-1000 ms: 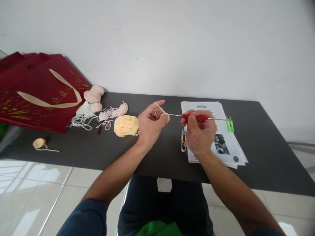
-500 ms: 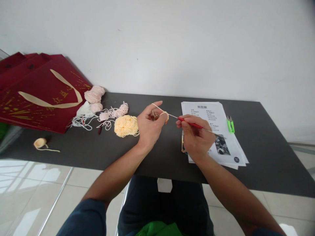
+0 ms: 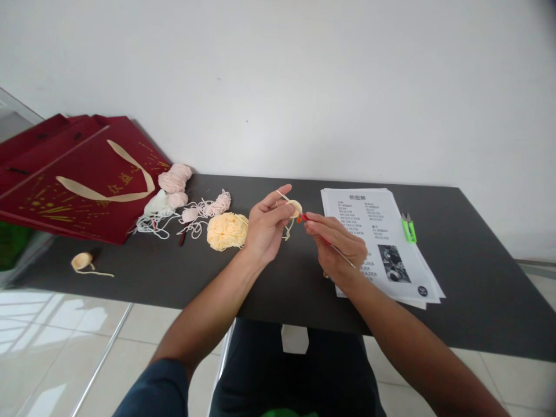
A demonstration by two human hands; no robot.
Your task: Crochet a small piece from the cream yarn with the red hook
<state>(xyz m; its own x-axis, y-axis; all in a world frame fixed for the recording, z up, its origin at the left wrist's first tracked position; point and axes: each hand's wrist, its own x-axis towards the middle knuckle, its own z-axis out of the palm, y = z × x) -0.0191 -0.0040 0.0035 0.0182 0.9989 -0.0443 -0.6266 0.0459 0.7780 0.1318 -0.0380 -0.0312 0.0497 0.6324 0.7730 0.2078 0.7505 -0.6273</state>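
Note:
My left hand (image 3: 268, 225) pinches a small pale yellow crochet piece (image 3: 296, 207), its forefinger raised with a strand of yarn over it. My right hand (image 3: 339, 246) is closed round a crochet hook (image 3: 343, 256) with a red grip and metal shaft; the hook's tip meets the piece near the left fingertips. A small orange bit, perhaps a stitch marker, shows at the piece's edge. Just left of my left hand lies a yellow yarn ball (image 3: 226, 231). Below my right hand are printed sheets (image 3: 369, 231).
Green thread snips (image 3: 408, 227) lie on the sheets' right edge. Pink yarn (image 3: 175, 178) and white yarn (image 3: 157, 208) rest beside dark red gift bags (image 3: 91, 174) at the left. A cup-shaped crochet piece (image 3: 81, 260) sits near the front left of the black table (image 3: 473, 278).
My right hand has moved left, bringing the hook from a drawn-out position up against the crochet piece. More of the piece shows at my left fingertips. The view has shifted slightly.

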